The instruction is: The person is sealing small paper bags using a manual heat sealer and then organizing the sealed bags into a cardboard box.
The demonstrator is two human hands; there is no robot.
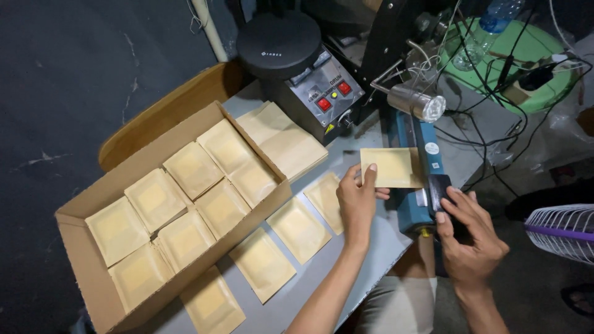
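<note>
**Pouch held at the sealer**

From my screen, I see the left hand (357,201) pinching a tan paper pouch (391,167) by its near edge, thumb below and fingers on top; the pouch lies flat with its far end at the blue sealer (413,162). The right hand (470,238) grips the sealer's black handle (438,190), fingers curled over it. Four more pouches lie in a row on the grey table (365,247) beside an open cardboard box (83,247) packed with the same pouches. A stack of pouches (281,139) sits by the box's far corner, in front of a black machine with red switches (309,74).
</note>
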